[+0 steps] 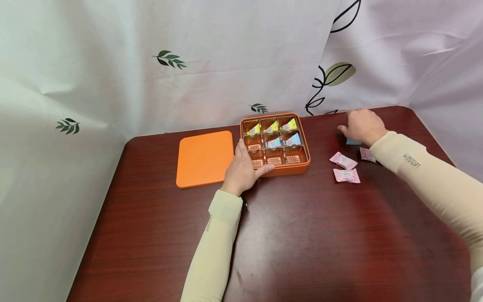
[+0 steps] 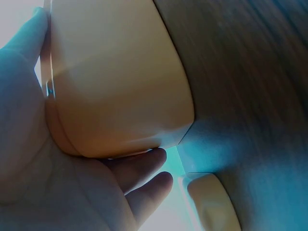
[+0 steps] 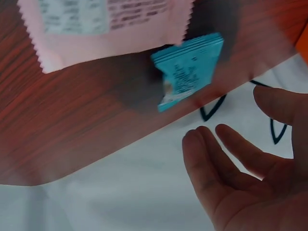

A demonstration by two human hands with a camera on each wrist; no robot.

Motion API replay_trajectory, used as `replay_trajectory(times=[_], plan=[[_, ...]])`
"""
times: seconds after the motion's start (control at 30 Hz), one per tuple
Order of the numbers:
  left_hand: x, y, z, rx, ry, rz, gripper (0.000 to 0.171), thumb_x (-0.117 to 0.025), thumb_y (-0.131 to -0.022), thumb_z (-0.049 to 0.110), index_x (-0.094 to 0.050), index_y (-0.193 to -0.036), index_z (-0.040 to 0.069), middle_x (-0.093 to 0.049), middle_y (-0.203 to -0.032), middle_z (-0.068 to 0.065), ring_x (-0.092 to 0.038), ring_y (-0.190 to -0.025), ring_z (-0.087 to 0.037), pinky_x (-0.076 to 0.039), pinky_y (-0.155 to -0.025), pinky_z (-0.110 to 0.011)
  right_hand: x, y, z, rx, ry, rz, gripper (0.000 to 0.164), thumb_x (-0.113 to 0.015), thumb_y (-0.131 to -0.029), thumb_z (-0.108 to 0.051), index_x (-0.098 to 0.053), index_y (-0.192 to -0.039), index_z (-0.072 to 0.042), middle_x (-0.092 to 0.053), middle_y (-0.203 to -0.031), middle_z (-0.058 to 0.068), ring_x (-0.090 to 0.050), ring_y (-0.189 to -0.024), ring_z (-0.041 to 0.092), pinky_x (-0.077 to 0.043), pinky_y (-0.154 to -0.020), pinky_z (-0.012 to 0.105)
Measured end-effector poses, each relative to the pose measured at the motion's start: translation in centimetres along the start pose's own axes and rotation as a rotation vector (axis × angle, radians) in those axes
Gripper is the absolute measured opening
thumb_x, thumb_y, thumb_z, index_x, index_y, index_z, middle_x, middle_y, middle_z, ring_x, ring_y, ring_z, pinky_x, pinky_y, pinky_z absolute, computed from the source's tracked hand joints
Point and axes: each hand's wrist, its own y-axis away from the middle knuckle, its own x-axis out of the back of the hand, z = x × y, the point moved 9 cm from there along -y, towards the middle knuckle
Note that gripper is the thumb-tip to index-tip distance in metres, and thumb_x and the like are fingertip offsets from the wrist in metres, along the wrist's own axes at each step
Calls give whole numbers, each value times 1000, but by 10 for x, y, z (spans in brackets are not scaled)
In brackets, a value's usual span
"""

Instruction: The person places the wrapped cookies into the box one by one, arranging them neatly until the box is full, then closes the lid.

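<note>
An orange box (image 1: 288,170) holds a tray with wrapped sweets. Three yellow sweets (image 1: 288,126) lie along its back row, and two blue sweets (image 1: 273,142) fill the middle and right compartments of the middle row. My left hand (image 1: 241,170) holds the box's front left corner, thumb at the front rim and fingers along the left side. Toward the table's back right, my right hand (image 1: 364,126) hovers over a loose blue sweet (image 3: 190,72), its fingers loosely bent and apart from it. Three pink sweets (image 1: 343,160) lie closer to me, one partly hidden by the sleeve.
An orange lid (image 1: 205,159) lies flat on the dark red table (image 1: 302,235), left of the box. A white curtain (image 1: 226,63) with leaf prints hangs right behind the table's back edge.
</note>
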Motion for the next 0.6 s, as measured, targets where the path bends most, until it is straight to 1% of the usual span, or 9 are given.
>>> replay_trajectory(times=[0.13,0.27,0.37,0.43,0.6], plan=[[-1,0,0,1,-2,0,125,-63,-85,71,6,-158,-4,-5,-166,-23,-35,-144,-37,-43,-106,-45,-4,-1,15,-82,-4,-52,42,-63,-94,-30,-63,-82,10,-60,-94,43,-61,-81,57,-50,-67,65],[-1,0,0,4,-1,-5,126,-63,-85,71,7,-158,-4,-5,-166,-22,-36,-143,-38,-43,-106,-46,-9,-1,26,-144,-10,-95,48,-63,-95,-35,-64,-86,12,-58,-98,46,-61,-81,56,-50,-64,64],[0,0,0,3,-3,-2,126,-63,-85,71,6,-158,-4,-6,-166,-23,-36,-143,-37,-43,-107,-46,-12,-1,30,-166,-16,-114,51,-62,-95,-37,-64,-90,14,-57,-101,46,-61,-83,56,-50,-66,63],[0,0,0,4,-5,1,126,-63,-85,71,6,-158,-4,-6,-166,-24,-36,-143,-37,-43,-107,-45,-14,-1,32,-177,-21,-121,51,-62,-95,-37,-65,-90,13,-57,-102,45,-61,-84,55,-50,-66,62],[0,-1,0,8,-10,-1,126,-63,-85,72,6,-158,-4,-7,-165,-24,-36,-143,-37,-43,-106,-45,-19,-2,38,-194,-27,-134,48,-60,-96,-36,-66,-87,11,-60,-94,41,-61,-81,51,-50,-65,60]])
